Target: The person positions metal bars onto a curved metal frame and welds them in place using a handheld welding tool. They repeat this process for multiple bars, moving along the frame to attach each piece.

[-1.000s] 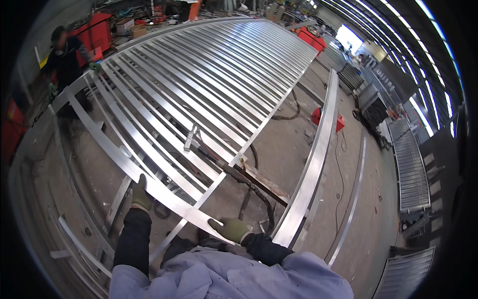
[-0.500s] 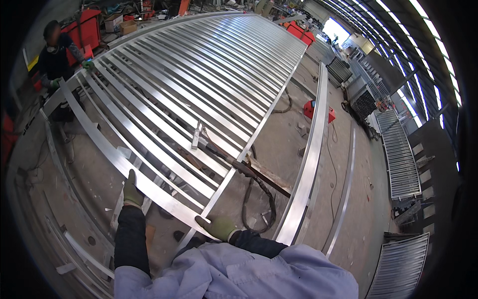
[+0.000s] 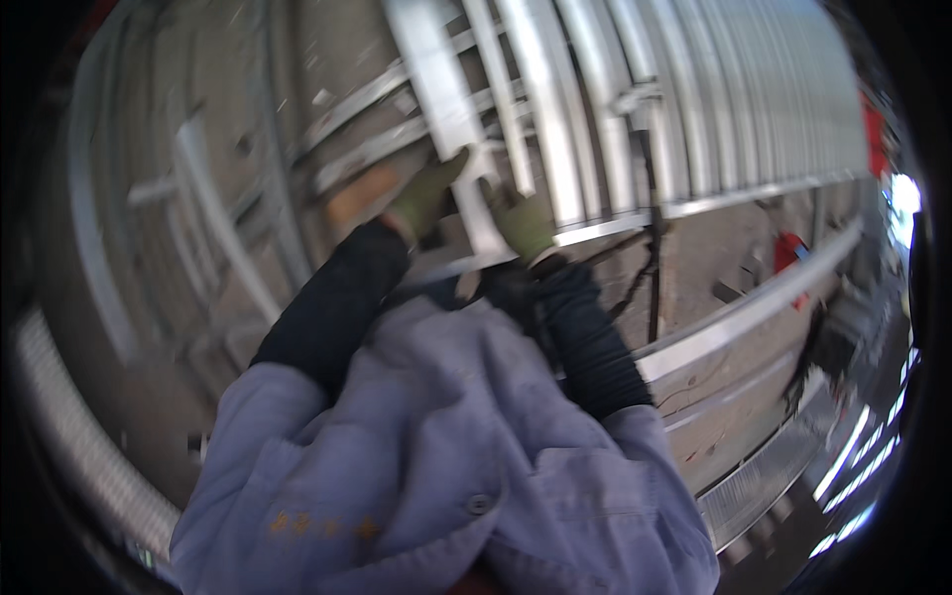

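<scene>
A wide flat metal bar [image 3: 436, 84] runs from the top of the view down to my body. My left hand [image 3: 424, 196], in a green work glove, is closed on its left edge, with the thumb over the top face. Gloved the same way, my right hand [image 3: 523, 220] grips the right edge near the bar's close end. Motion smears the fingers of both. Right of the bar, narrower slats [image 3: 540, 109] of a large metal grille lie side by side, joined by an edge rail [image 3: 605, 228].
Loose metal strips [image 3: 223, 223] lie on the floor to the left, beside a long support beam [image 3: 273, 149]. A dark cable [image 3: 650, 263] hangs over the grille's rail. Off to the right are a long silver beam [image 3: 744, 322] and a red machine [image 3: 790, 256].
My view has swung down and left, blurring the picture. Both hands now sit closer together around the bar's near end. The co-worker at the far end has left the view.
</scene>
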The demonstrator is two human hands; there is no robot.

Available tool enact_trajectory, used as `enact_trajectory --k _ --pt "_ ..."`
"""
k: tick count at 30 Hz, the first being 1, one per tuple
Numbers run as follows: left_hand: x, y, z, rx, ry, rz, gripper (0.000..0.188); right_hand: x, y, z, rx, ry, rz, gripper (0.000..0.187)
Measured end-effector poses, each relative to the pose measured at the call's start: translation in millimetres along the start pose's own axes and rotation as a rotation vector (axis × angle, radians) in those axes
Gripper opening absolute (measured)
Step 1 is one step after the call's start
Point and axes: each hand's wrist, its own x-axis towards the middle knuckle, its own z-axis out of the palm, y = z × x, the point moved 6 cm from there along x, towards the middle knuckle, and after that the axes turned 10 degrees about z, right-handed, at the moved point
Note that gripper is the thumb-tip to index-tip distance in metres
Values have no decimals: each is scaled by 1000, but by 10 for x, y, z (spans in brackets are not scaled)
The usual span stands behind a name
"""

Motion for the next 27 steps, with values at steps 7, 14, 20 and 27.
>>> enact_trajectory --k 7,14,20,27 --pt "224 -614 -541 -13 240 85 65 746 384 407 229 -317 -91 69" --pt "537 -1218 -762 138 379 111 81 1101 1136 133 22 115 -168 101" --pt "879 -1665 -697 303 362 32 77 1455 1677 447 95 -152 -64 107" --pt "985 -1980 -703 290 290 83 68 1617 1656 708 283 -581 118 69"
